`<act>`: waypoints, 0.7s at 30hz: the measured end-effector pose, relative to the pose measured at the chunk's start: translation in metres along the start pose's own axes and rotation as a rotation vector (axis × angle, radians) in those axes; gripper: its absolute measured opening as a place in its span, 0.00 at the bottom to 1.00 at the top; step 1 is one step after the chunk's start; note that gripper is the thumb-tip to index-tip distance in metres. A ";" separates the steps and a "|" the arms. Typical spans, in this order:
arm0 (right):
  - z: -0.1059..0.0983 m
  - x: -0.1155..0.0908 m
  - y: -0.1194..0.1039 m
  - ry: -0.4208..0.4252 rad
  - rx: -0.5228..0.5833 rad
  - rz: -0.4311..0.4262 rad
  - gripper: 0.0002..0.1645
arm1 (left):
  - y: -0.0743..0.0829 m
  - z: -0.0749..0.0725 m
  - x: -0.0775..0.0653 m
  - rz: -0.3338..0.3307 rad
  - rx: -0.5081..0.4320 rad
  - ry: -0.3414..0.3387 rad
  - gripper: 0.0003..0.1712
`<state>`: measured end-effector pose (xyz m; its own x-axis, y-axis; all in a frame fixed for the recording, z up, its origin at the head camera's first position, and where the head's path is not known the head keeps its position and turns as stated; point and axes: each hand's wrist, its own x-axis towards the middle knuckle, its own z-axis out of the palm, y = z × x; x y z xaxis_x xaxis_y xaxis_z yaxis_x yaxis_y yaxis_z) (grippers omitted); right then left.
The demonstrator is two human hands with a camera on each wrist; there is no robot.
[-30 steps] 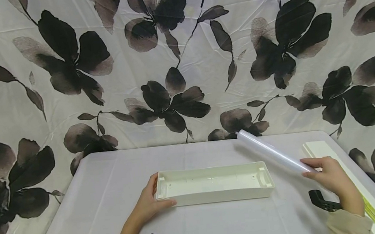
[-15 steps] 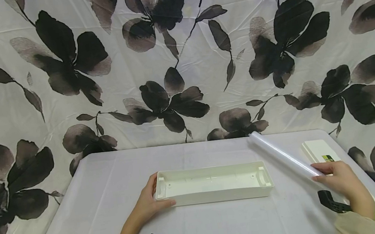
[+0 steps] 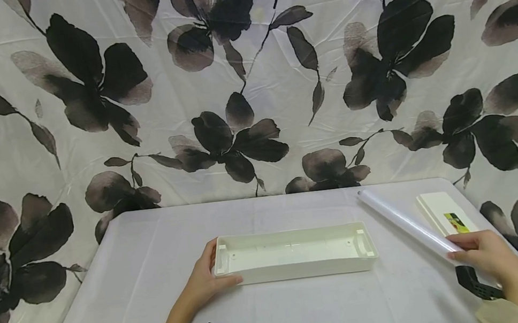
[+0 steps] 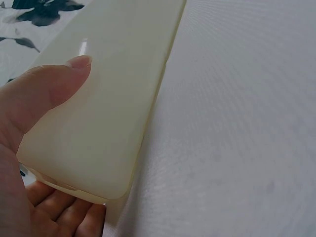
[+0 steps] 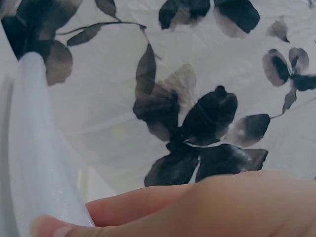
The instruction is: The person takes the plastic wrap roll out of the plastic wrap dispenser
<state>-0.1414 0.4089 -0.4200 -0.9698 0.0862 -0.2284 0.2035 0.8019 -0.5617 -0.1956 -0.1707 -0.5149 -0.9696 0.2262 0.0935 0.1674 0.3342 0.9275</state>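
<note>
A cream-white open-topped long box (image 3: 306, 270) lies crosswise on the table, its inside facing up, with small fittings at both ends. My left hand (image 3: 203, 281) grips its left end; the left wrist view shows the thumb (image 4: 59, 86) on the smooth long side and the other fingers curled at the end. In my right hand (image 3: 496, 261) is a shiny translucent roll of plastic film (image 3: 402, 223), pinched near its close end between thumb and fingers. The roll slants away to the far left, its far end near the table's back edge. My right hand hides its near end.
At the right table edge lies a long white flat piece (image 3: 434, 207) like a lid, with a yellow-green label (image 3: 456, 222), partly covered by my right hand. A floral sheet (image 3: 240, 88) hangs behind the white table (image 3: 307, 317).
My right hand has moved right and toward me with the film roll, over the white lid-like piece, uncovering its label. My left hand and the box have stayed in place.
</note>
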 end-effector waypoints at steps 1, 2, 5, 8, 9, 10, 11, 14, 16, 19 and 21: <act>-0.001 -0.001 0.000 -0.003 0.000 0.010 0.35 | 0.000 0.000 0.000 -0.003 -0.002 -0.001 0.59; -0.001 -0.002 0.000 -0.003 -0.004 0.017 0.35 | 0.000 0.000 0.000 -0.003 -0.005 -0.003 0.59; -0.002 -0.004 -0.003 0.011 -0.023 -0.012 0.33 | 0.000 -0.001 0.000 -0.005 -0.011 -0.005 0.60; -0.003 -0.004 -0.009 0.030 -0.049 -0.046 0.31 | -0.001 -0.001 0.000 0.010 -0.019 -0.005 0.59; -0.003 -0.004 -0.012 0.037 -0.057 -0.060 0.30 | -0.001 -0.001 0.000 0.010 -0.020 -0.002 0.60; -0.003 -0.005 -0.015 0.040 -0.060 -0.063 0.30 | -0.001 -0.001 0.000 0.011 -0.022 -0.003 0.59; -0.002 -0.005 -0.017 0.046 -0.071 -0.067 0.29 | 0.000 -0.001 0.000 0.012 -0.025 -0.003 0.59; 0.001 -0.005 -0.022 0.066 -0.093 -0.071 0.29 | 0.001 -0.001 0.000 0.006 -0.022 -0.009 0.60; 0.004 -0.005 -0.024 0.092 -0.102 -0.086 0.28 | 0.001 0.000 0.000 0.004 -0.020 -0.013 0.60; 0.009 -0.007 -0.026 0.154 -0.117 -0.117 0.27 | 0.001 0.000 0.000 0.005 -0.028 -0.015 0.60; 0.013 -0.009 -0.026 0.206 -0.118 -0.131 0.27 | 0.001 -0.001 0.000 0.007 -0.034 -0.014 0.60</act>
<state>-0.1361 0.3793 -0.4132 -0.9962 0.0858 0.0140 0.0687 0.8765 -0.4766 -0.1956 -0.1709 -0.5136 -0.9658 0.2413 0.0953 0.1679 0.3014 0.9386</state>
